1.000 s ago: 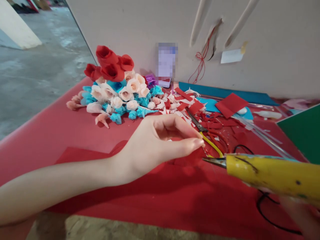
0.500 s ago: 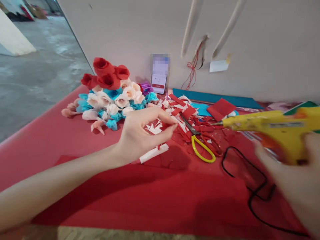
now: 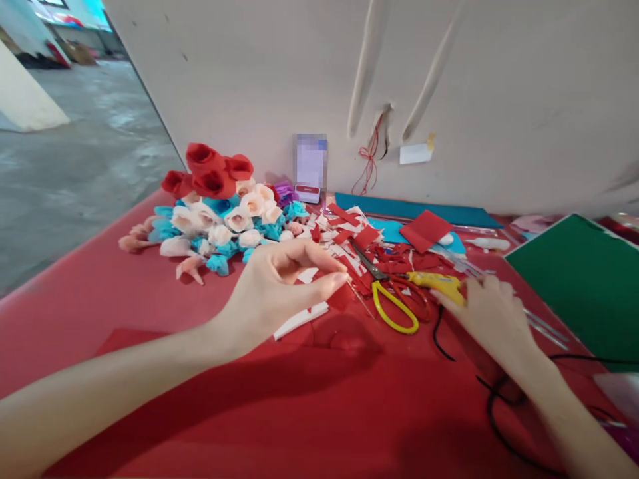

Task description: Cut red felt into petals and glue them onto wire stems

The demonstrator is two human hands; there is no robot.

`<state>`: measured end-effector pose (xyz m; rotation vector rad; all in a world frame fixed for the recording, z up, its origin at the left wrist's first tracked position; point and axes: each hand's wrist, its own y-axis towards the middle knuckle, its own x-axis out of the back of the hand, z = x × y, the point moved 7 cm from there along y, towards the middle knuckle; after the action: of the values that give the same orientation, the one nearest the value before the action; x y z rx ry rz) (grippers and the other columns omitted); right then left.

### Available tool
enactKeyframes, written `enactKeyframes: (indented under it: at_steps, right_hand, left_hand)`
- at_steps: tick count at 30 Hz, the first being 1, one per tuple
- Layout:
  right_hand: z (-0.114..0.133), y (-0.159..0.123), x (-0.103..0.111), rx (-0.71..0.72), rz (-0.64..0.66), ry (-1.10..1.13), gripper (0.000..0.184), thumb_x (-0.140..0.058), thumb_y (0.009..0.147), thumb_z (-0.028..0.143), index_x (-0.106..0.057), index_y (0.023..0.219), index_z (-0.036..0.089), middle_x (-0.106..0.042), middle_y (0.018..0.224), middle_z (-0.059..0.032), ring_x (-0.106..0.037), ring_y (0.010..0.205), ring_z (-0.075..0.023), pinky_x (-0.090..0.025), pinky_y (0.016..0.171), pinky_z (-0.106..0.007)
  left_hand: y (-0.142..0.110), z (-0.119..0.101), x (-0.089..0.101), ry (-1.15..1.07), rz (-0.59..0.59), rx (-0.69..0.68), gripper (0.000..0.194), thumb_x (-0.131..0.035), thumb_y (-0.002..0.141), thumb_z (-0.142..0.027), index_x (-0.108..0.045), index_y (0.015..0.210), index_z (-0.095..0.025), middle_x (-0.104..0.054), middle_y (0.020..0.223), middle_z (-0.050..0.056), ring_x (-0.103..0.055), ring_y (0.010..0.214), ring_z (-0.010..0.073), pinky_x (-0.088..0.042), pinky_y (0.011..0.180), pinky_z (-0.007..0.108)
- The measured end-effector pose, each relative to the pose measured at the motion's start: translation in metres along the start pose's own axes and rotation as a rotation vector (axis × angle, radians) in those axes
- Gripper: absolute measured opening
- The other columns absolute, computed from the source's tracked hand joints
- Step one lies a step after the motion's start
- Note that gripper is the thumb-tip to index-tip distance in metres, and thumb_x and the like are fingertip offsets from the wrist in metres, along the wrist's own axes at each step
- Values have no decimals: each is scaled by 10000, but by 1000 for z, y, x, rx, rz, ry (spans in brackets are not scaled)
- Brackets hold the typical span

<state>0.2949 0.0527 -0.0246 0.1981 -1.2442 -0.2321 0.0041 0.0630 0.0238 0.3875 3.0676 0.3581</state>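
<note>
My left hand [image 3: 294, 289] is closed in a pinch, thumb against fingertips. A thin, wire-like strand [image 3: 363, 299] slants down from the pinch; its exact kind is unclear. On the right, my right hand [image 3: 492, 313] grips the yellow hot glue gun [image 3: 439, 283] low over the table, covering its rear part. The gun's nozzle points left toward scissors [image 3: 394, 307] with one yellow and one red handle loop. Under my left hand lies a white strip [image 3: 299, 322], close to a large red sheet [image 3: 279, 406].
Red, white and peach paper flowers [image 3: 210, 183], with blue ones among them, are heaped at the left. Paper scraps [image 3: 354, 229] spread along the middle. A phone [image 3: 310, 166] leans on the wall. A green board [image 3: 574, 286] and black cord [image 3: 492, 412] lie right.
My right hand has brought the glue gun left, away from me and down to the tabletop beside the scissors. My left hand keeps its pinch. The camera view has shifted slightly.
</note>
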Motion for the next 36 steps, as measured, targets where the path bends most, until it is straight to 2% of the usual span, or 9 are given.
enactKeyframes:
  at_steps: [2,3,5,8,11,13,18,24,36]
  right_hand:
    - [23,-6,16,12,-54,-8,210,-514,771,390,-586,833,202,-552,958,-132,-476,1003,-340,-355,844,-507]
    - [39,-9,22,49,-44,24,184,-489,797,380,-582,837,226,-569,945,-89,-503,974,-286,-375,856,-456]
    - [75,-17,31,148,31,278,114,-493,814,321,-582,831,252,-588,928,-36,-550,900,-211,-435,789,-355]
    - [120,-28,42,242,106,446,67,-549,780,243,-594,752,283,-599,847,18,-571,821,-152,-459,681,-249]
    - [144,-32,45,257,162,559,84,-573,767,214,-604,748,290,-599,831,32,-564,820,-133,-460,671,-207]
    - [150,-30,40,231,220,637,89,-567,774,203,-610,739,273,-595,799,25,-561,786,-127,-458,683,-206]
    - [157,-29,23,128,457,820,95,-577,765,186,-616,690,229,-575,751,14,-546,699,-109,-460,663,-202]
    - [160,-34,17,64,594,913,76,-607,751,213,-624,678,221,-567,736,22,-532,688,-86,-436,650,-179]
    - [156,-36,11,73,570,904,70,-615,737,202,-617,671,224,-548,729,39,-513,673,-70,-420,628,-162]
  left_hand:
    - [-2,1,-5,-105,49,46,87,-670,664,-120,-614,648,-185,-650,661,-12,-601,635,102,-512,611,200]
    - [-3,1,-8,-146,83,68,92,-669,666,-112,-616,651,-186,-650,662,-14,-602,630,96,-512,608,190]
    - [-5,0,-14,-198,149,98,101,-663,676,-107,-614,646,-189,-646,657,-20,-594,619,85,-505,595,173]
    - [-9,0,-19,-203,221,136,104,-662,688,-121,-608,636,-194,-636,651,-16,-583,617,95,-491,556,181]
    - [-13,0,-23,-186,280,161,93,-664,690,-134,-614,638,-194,-626,647,-6,-568,606,105,-468,509,189]
    - [-14,-1,-25,-187,314,161,92,-662,692,-130,-619,640,-192,-627,659,-8,-561,620,100,-467,537,192]
    - [-15,-1,-30,-197,374,149,94,-653,700,-112,-617,660,-189,-645,713,-17,-570,671,93,-471,626,200]
    - [-16,4,-32,-195,384,190,88,-670,690,-120,-609,657,-174,-648,717,-26,-566,683,80,-465,642,182]
    - [-18,4,-32,-146,398,158,87,-645,711,-111,-603,679,-179,-643,723,-51,-571,685,54,-456,646,142]
